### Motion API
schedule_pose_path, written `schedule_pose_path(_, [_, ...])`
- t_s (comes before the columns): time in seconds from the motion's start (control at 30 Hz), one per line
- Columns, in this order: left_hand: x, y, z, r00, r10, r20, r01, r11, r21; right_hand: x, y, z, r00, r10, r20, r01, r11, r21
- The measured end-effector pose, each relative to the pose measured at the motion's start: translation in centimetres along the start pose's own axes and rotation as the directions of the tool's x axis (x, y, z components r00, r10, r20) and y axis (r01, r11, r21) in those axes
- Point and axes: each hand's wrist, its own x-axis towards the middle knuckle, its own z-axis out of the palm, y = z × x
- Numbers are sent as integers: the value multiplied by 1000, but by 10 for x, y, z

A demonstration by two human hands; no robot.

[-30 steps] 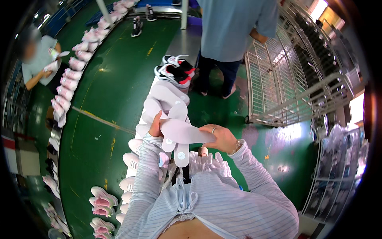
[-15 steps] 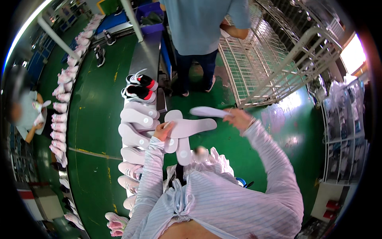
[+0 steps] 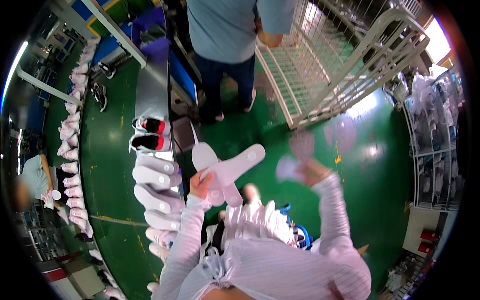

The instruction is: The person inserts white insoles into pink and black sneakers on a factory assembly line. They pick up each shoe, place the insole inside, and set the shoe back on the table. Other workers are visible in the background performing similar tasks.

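Note:
Several pale insoles with small round marks (image 3: 237, 165) fan out crosswise from my left hand (image 3: 200, 186), whose fingers are closed around them. Out to the right, my right hand (image 3: 315, 173) grips another pale insole (image 3: 287, 169), blurred by motion and apart from the fan. Left of my left hand, more insoles (image 3: 154, 198) lie in a row on a narrow metal line, with white-and-pink shoes (image 3: 159, 236) nearer to me. Beyond the insoles stand two black-and-red shoes with white laces (image 3: 150, 134).
A person in a blue shirt (image 3: 225, 35) stands ahead, beside a tall wire cage trolley (image 3: 320, 75). Another line of shoes (image 3: 75, 192) runs along the left, where a second person (image 3: 37, 172) holds shoes. A rack with bagged items (image 3: 432, 140) stands at the right.
My view has shifted, so the metal line appears farther left. My right hand with its insole has moved down and away from the fan, which my left hand still grips.

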Motion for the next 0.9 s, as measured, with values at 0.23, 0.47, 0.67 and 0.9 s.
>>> schedule_pose_path(0.23, [25,17,20,972,-121,200,95,986,136,12,-51,149,645,683,341,-701,707,-90])
schedule_pose_path(0.47, [12,-4,4,965,-233,120,234,972,4,43,-47,-158,667,743,-55,116,-31,993])
schedule_pose_path(0.67, [24,42,29,945,-193,264,219,973,-74,-6,-13,76,518,558,648,-584,785,-209])
schedule_pose_path(0.9, [7,25,-14,982,-140,123,154,982,-110,39,-8,-146,740,610,282,-509,234,828])
